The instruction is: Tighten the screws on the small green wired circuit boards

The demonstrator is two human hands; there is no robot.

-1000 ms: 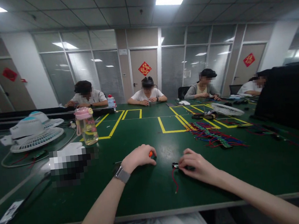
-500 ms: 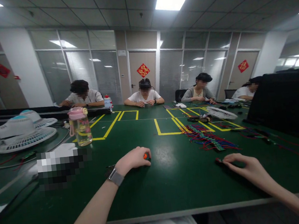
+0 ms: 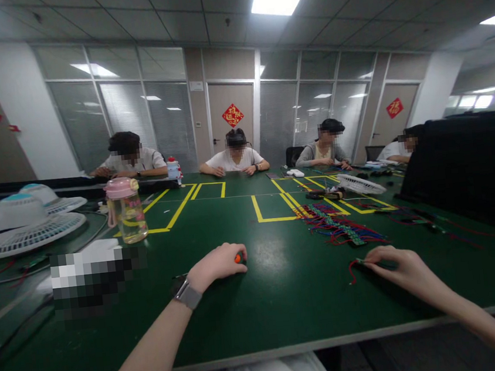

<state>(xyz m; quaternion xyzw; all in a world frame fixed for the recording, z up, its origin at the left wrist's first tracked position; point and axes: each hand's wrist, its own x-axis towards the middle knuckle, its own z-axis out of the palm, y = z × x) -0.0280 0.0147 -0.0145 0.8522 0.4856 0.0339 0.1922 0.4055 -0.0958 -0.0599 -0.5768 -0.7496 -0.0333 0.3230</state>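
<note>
My left hand (image 3: 220, 265) rests on the green table, fingers curled round a small orange-and-dark object (image 3: 238, 258). Only its end shows between thumb and fingers, so I cannot tell its kind. A watch with a grey band (image 3: 189, 294) is on that wrist. To the right, my right hand (image 3: 395, 264) pinches a small circuit board (image 3: 360, 261) between thumb and fingertips, low over the table. From the board a red wire (image 3: 351, 271) curls down to the left. Just beyond lies a row of green circuit boards (image 3: 337, 223) with many red and blue wires.
A pink-lidded bottle (image 3: 126, 213) stands at the left, near white fan parts (image 3: 31, 229) and a blurred-out white and black item (image 3: 91, 275). Yellow tape (image 3: 277, 219) marks the table (image 3: 262, 325). A black screen (image 3: 471, 173) stands at right. Several people sit opposite.
My right hand has turned slightly, and the board's red wire now hangs out to the left. My left hand keeps its hold. The whole view has shifted a little.
</note>
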